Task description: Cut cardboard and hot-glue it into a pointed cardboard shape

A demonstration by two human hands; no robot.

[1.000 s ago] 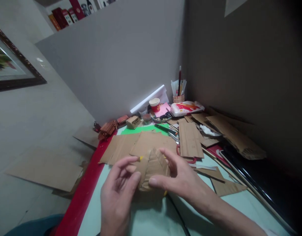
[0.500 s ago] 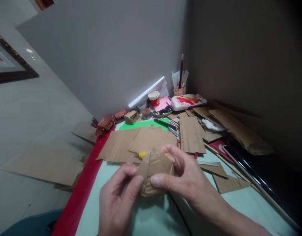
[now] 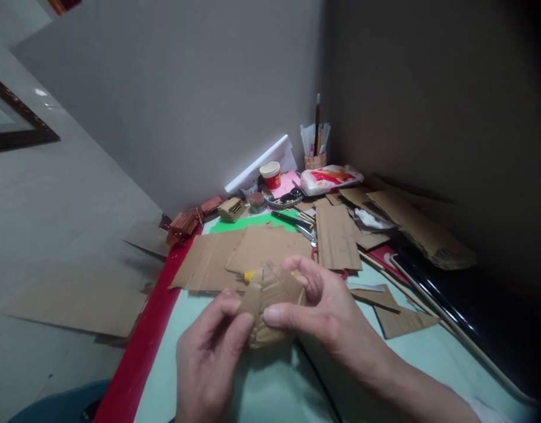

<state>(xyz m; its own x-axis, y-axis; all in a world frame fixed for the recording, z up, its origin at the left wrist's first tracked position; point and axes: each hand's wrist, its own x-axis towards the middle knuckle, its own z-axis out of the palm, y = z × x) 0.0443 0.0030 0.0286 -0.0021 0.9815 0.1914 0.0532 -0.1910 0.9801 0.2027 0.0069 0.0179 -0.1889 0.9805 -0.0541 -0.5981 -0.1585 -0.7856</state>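
Observation:
Between my two hands is a leaf-shaped piece of brown cardboard (image 3: 266,326), with a centre crease and slanting vein lines, held above the pale green tabletop. My left hand (image 3: 213,352) pinches its left edge between thumb and fingers. My right hand (image 3: 319,311) grips the right side, its thumb pressed on the front face and its fingers curled behind. Just past the leaf, a yellow tool (image 3: 249,276) with a metal tip shows in part; the rest of it is hidden. A black cord (image 3: 317,373) runs below the leaf toward me.
Flat cardboard sheets (image 3: 213,261) lie beyond my hands. Scissors (image 3: 308,234), a black pen-like tool (image 3: 290,220) and a cardboard strip (image 3: 338,238) sit behind. A paper cup (image 3: 270,176) and a brush holder (image 3: 315,161) stand at the back. A glossy black object (image 3: 464,317) lies right.
The view has shifted slightly, so the background sits a little further left. Both hands keep the same hold on the cardboard leaf, which has barely moved.

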